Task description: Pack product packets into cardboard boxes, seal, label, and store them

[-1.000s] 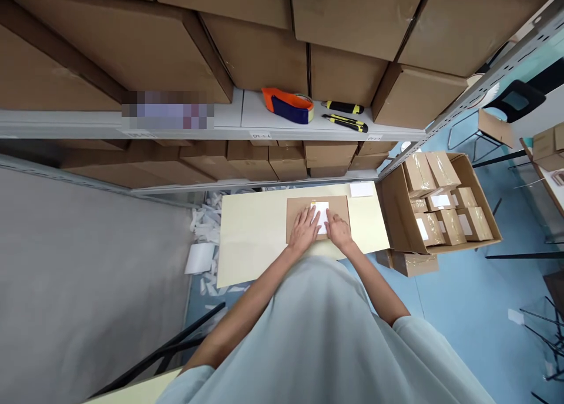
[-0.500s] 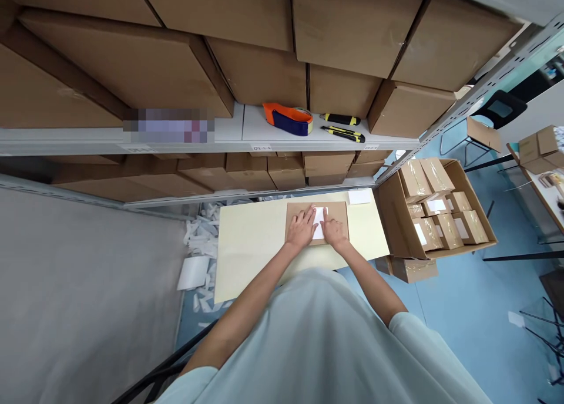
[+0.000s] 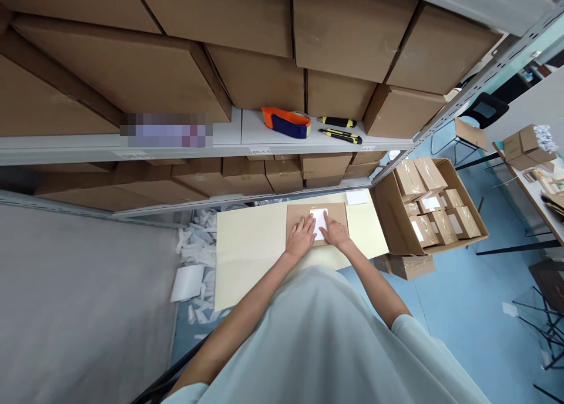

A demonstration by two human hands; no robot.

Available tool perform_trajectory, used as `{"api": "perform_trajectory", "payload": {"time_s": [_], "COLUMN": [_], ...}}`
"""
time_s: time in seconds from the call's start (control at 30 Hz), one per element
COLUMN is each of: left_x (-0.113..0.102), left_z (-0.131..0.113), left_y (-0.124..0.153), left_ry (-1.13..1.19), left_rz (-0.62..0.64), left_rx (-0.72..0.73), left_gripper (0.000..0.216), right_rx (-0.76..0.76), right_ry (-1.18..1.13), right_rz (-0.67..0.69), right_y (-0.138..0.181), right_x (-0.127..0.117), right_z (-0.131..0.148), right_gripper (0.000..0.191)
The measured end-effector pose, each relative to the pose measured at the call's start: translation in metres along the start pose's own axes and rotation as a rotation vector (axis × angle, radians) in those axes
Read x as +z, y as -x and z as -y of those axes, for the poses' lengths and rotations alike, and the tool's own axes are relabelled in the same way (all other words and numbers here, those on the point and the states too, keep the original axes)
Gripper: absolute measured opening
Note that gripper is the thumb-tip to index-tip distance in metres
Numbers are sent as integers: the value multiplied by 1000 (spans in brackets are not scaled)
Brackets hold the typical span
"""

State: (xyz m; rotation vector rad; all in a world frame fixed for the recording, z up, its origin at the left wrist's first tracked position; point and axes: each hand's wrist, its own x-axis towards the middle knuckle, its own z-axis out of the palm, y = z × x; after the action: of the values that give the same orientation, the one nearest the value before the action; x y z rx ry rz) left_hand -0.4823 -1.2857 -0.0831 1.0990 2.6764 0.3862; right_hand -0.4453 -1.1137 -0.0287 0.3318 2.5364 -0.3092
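A flat brown cardboard box point(image 3: 337, 212) lay near the far edge of the pale desk point(image 3: 251, 245); left hand point(image 3: 301, 241) and right hand point(image 3: 335, 235), each grip spread flat, pressed its smooth white rectangular label point(image 3: 320, 219), bare desk leftward

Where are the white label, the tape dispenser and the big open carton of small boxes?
white label point(image 3: 319, 219): head view, on its uncovered middle.
tape dispenser point(image 3: 288, 127): head view, on its blue body.
open carton point(image 3: 385, 210): head view, on its left inner wall.
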Motion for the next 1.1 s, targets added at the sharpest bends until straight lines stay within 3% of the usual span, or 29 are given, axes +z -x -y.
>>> {"api": "perform_trajectory", "payload": {"time_s": [0.23, 0.53, 0.73, 0.97, 1.1], "left_x": [7, 19, 11, -14, -16], "left_z": [4, 9, 15, 9, 2], "left_y": [0, 10, 14, -22, -36], "left_ry": [41, 129, 115, 90, 109], "left_rz": [-11, -45, -53, 3, 34], "left_rx": [9, 49, 92, 82, 29], "left_gripper": [63, 62, 61, 66, 65], "right_rx": [115, 65, 62, 185, 252], "right_ry": [0, -10, 37, -5, -18], "right_rz": [-15, -37, -59, -13, 2], "right_y": [-6, 21, 33, 12, 2], "right_x": [5, 7, 12, -11, -16], "right_z": [19, 14, 15, 25, 28], "right_gripper": [76, 75, 73, 71, 70]}}
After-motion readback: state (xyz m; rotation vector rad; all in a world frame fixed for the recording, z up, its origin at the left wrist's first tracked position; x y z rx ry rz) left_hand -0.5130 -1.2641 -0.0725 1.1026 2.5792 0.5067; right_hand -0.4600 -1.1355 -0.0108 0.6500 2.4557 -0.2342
